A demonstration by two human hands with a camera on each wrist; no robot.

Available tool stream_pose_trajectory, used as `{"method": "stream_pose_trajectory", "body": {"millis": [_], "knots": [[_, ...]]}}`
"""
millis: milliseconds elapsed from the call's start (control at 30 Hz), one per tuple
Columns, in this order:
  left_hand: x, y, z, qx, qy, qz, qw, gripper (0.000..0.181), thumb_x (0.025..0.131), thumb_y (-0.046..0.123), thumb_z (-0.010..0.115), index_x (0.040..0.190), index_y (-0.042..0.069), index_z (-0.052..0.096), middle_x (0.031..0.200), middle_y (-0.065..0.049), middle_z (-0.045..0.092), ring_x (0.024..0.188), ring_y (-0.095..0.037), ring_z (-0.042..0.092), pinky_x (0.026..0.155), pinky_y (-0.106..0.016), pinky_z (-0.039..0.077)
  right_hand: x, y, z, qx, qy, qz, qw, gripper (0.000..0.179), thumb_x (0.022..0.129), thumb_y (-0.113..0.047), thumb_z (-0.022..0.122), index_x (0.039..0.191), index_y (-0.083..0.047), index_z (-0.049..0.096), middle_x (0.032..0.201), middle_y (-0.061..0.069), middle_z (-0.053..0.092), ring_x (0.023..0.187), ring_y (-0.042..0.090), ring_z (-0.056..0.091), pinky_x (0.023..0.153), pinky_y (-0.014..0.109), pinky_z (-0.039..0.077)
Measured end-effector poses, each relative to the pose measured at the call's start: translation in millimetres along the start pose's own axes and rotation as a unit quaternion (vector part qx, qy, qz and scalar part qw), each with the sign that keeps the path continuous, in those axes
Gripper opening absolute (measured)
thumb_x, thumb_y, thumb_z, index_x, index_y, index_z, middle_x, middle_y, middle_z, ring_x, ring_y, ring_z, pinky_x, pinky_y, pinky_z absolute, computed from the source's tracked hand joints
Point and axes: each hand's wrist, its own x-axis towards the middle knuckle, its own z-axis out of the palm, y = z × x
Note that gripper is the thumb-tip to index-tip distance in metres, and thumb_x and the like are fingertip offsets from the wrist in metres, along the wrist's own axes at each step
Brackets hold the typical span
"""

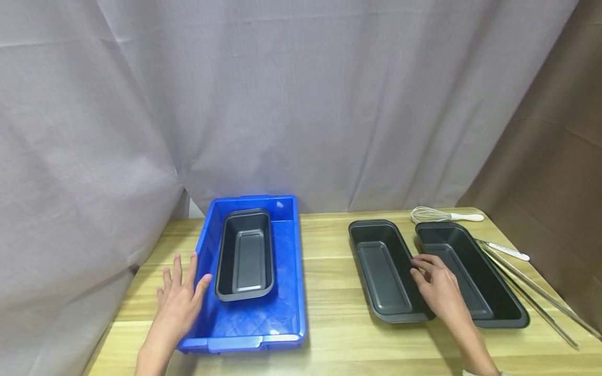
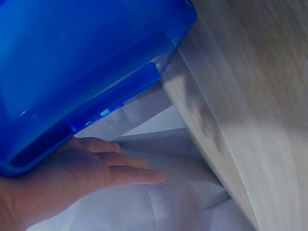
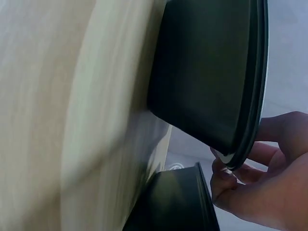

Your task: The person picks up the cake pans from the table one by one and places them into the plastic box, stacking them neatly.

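A blue plastic bin (image 1: 235, 343) sits on the left side of the wooden table, with one black loaf pan (image 1: 249, 258) inside it. My left hand (image 1: 176, 305) is at the bin's left wall, fingers spread and straight; in the left wrist view its fingers extend beside the bin's rim. To the right, a second black loaf pan (image 1: 382, 277) stands on the table. My right hand (image 1: 442, 287) grips that pan's right rim between thumb and fingers, as the right wrist view also shows. A third loaf pan (image 1: 463, 277) lies just right of this hand, partly hidden by it.
A whisk (image 1: 430, 214) with a white handle lies behind the third pan. Long metal tongs (image 1: 536, 284) and a white-handled utensil (image 1: 508, 251) lie along the table's right side. A grey curtain (image 1: 301, 104) hangs behind, and a brown one (image 1: 555, 146) at right.
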Motion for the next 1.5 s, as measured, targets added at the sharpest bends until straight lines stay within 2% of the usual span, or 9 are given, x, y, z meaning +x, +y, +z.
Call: {"method": "stream_pose_trajectory", "body": {"millis": [267,533,700,833,900,967,1100,1400,1500], "knots": [[-1.8,1.9,0.1,-0.001,-0.017,-0.013,0.9998,0.076,0.12,0.051,0.032,0.176,0.007,0.009,0.178,-0.037,-0.009,0.158,-0.072,-0.004,0.113,-0.094,-0.01,1.7,-1,9,0.037,0.001,-0.022,0.9991,0.023,0.098,0.0,0.077,0.119,0.009,0.079,0.127,0.021,0.071,0.088,0.014,0.063,0.073,0.027,0.05],[-2.1,2.1,-0.2,-0.003,-0.003,-0.009,1.0,0.074,0.12,0.047,0.036,0.176,0.006,0.012,0.178,-0.038,-0.006,0.158,-0.073,-0.003,0.112,-0.095,-0.011,2.6,-1,8,0.126,-0.125,0.015,0.9841,0.04,0.104,-0.008,0.073,0.142,0.004,0.069,0.145,0.028,0.065,0.084,0.006,0.06,0.07,0.025,0.05],[-1.3,2.3,1.3,0.001,-0.002,-0.006,1.0,0.075,0.12,0.05,0.034,0.176,0.007,0.012,0.178,-0.038,-0.005,0.158,-0.072,-0.001,0.113,-0.095,-0.008,-3.9,-2,17,0.155,-0.169,0.009,0.9733,0.05,0.107,-0.008,0.068,0.154,0.004,0.057,0.155,0.034,0.056,0.106,0.035,0.072,0.084,0.042,0.062],[-0.5,2.2,1.8,0.0,-0.008,-0.01,0.9999,0.074,0.12,0.049,0.034,0.176,0.007,0.01,0.178,-0.038,-0.006,0.158,-0.072,-0.002,0.114,-0.095,-0.007,-12.5,-3,24,0.17,-0.186,-0.031,0.9671,0.055,0.11,-0.007,0.064,0.161,0.005,0.048,0.164,0.039,0.043,0.149,0.062,0.043,0.113,0.071,0.047],[-0.4,1.8,1.3,0.001,-0.01,-0.012,0.9999,0.074,0.12,0.048,0.035,0.176,0.007,0.01,0.178,-0.038,-0.007,0.158,-0.072,-0.002,0.114,-0.095,-0.007,-14.9,-4,26,0.197,-0.206,-0.019,0.9584,0.059,0.111,-0.01,0.064,0.165,0.002,0.044,0.168,0.039,0.038,0.132,0.059,0.062,0.099,0.067,0.058],[-0.3,1.5,0.9,0.001,-0.01,-0.014,0.9999,0.074,0.12,0.047,0.036,0.176,0.007,0.01,0.178,-0.038,-0.007,0.158,-0.072,-0.002,0.114,-0.095,-0.007,-15.9,-6,27,0.227,-0.225,0.009,0.9474,0.062,0.111,-0.014,0.064,0.168,-0.003,0.04,0.172,0.038,0.03,0.097,0.043,0.076,0.076,0.054,0.066],[-0.4,2.1,0.5,0.0,-0.01,-0.014,0.9999,0.074,0.12,0.047,0.037,0.176,0.008,0.011,0.178,-0.037,-0.006,0.159,-0.072,-0.001,0.114,-0.095,-0.007,-17.4,-8,31,0.298,-0.259,0.072,0.9158,0.07,0.113,-0.018,0.062,0.175,-0.013,0.029,0.179,0.035,0.012,0.051,0.016,0.058,0.048,0.035,0.057],[-0.7,2.5,0.6,-0.004,-0.006,-0.016,0.9999,0.074,0.12,0.048,0.036,0.176,0.007,0.012,0.178,-0.038,-0.003,0.159,-0.071,0.001,0.115,-0.094,-0.006,-27.7,-3,42,0.461,-0.33,0.106,0.817,0.087,0.115,-0.016,0.055,0.178,-0.035,-0.002,0.172,0.033,-0.036,0.065,0.026,0.076,0.051,0.039,0.063],[-0.3,1.8,1.0,-0.002,-0.006,-0.015,0.9999,0.074,0.12,0.048,0.036,0.176,0.007,0.012,0.178,-0.038,-0.003,0.158,-0.072,0.001,0.114,-0.095,-0.006,-31.7,-3,46,0.496,-0.34,0.124,0.7889,0.088,0.115,-0.014,0.053,0.176,-0.042,-0.004,0.17,0.024,-0.046,0.133,0.039,0.067,0.057,0.039,0.066]]}}
